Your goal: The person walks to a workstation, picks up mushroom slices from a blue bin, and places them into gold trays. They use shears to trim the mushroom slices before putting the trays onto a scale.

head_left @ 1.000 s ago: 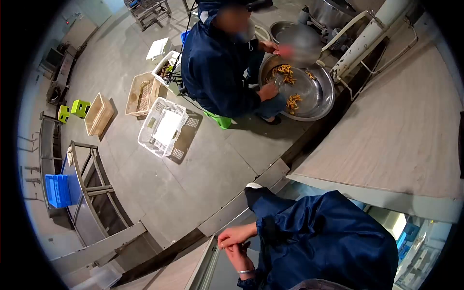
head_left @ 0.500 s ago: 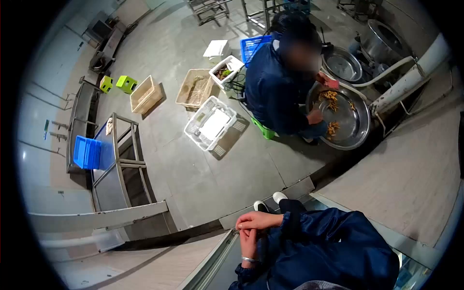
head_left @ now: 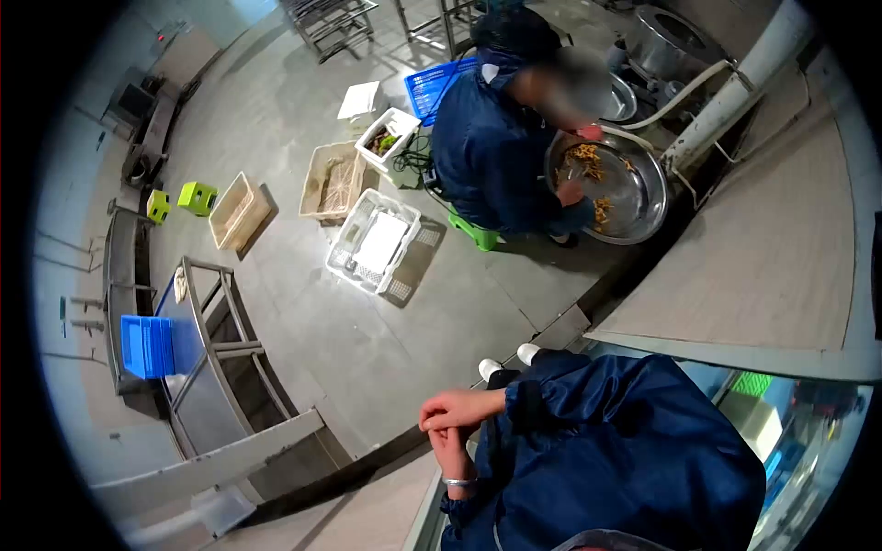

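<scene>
My right hand point(head_left: 461, 410) lies across the fingers of my left hand point(head_left: 449, 454), and the two touch in front of my body. The fingers of both hands look curled together, and no object shows in them. A metal bracelet point(head_left: 458, 482) circles my left wrist. Dark blue sleeves point(head_left: 588, 395) cover my arms. Beyond my hands are my white shoes point(head_left: 527, 354), near a floor edge.
A person point(head_left: 501, 138) sits on a green stool point(head_left: 474, 231), hands at a metal basin point(head_left: 649, 207) with orange-brown pieces point(head_left: 588, 163). A white crate point(head_left: 413, 225) and beige bins point(head_left: 241, 213) stand on the floor. Left is a metal table point(head_left: 188, 335) with blue crates point(head_left: 147, 347).
My view has shifted, so the room and my hands appear further left. My hands stay together. The seated person remains at the basin.
</scene>
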